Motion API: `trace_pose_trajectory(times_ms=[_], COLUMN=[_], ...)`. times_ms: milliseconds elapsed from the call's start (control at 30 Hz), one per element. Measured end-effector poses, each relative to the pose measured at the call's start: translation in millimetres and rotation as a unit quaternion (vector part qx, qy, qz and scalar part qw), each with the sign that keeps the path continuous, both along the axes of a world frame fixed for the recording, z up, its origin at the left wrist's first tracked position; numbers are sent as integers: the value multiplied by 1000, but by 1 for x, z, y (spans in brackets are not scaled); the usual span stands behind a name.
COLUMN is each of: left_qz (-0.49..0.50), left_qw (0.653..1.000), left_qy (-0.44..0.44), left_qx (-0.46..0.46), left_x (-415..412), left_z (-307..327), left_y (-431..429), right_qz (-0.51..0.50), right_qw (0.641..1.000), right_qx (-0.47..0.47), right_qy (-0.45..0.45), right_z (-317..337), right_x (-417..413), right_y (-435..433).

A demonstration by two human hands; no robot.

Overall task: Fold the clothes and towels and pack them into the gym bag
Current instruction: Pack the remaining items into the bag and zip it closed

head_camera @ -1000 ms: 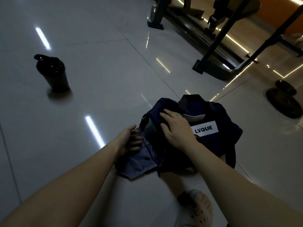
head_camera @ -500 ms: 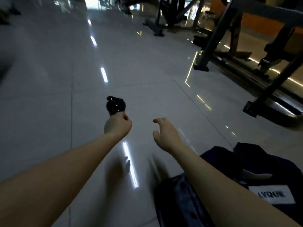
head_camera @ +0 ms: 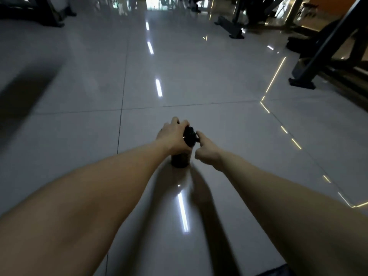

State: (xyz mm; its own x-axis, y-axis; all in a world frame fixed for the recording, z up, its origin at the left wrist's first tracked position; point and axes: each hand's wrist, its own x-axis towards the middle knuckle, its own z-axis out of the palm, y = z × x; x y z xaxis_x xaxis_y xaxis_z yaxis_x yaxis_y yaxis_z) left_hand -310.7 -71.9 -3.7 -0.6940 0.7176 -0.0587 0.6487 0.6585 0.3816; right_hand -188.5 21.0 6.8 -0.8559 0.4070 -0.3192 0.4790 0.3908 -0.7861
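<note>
A black shaker bottle point(head_camera: 180, 160) stands upright on the tiled floor straight ahead. My left hand point(head_camera: 172, 136) grips its upper part from the left, fingers wrapped over the lid. My right hand point(head_camera: 207, 151) is just right of the bottle, with the index finger reaching to the lid and the other fingers loosely curled, holding nothing. Only a dark blue sliver of the gym bag or clothes point(head_camera: 278, 272) shows at the bottom edge. The rest of it is out of view.
Glossy grey floor tiles point(head_camera: 79, 156) stretch all around the bottle. Black gym machine frames point(head_camera: 326, 56) stand on the right, and another machine base point(head_camera: 231, 28) is at the back. Dark equipment point(head_camera: 39, 14) sits at the far left.
The view swung away from the bag to the bottle. Both hands left the bag and clothes and reached forward. My left hand has taken hold of the bottle and my right hand has come beside it.
</note>
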Motion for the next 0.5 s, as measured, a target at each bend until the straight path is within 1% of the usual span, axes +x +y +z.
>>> trace_pose_trajectory(times_ms=[33,67,133,167,200,267,333,433,500], left_qz=[17,38,68,68,61,34,3,-70,-102], left_qw=[999,993,963,948,939,932,917,873,861], left_qy=[-30,-81,-210,-260,-293,-320,-362,-456,-476], left_qx=[33,77,153,167,171,168,167,160,151], left_x=[4,7,17,23,31,51,80,136,179], left_z=[2,6,20,31,44,71,94,120,128], left_y=[-3,-8,-18,-22,-27,-35,-42,-52,-58], right_qz=[3,2,5,13,26,30,33,28,38], right_qw=[1000,1000,999,998,999,999,996,991,993], right_qx=[-3,-13,-49,-52,-39,-27,-64,-124,-111], right_qy=[11,15,13,16,20,31,48,47,19], right_z=[-1,0,12,21,34,60,85,116,126], right_x=[3,8,28,41,56,89,130,203,252], right_y=[0,1,-1,-2,-5,-10,-15,-24,-29])
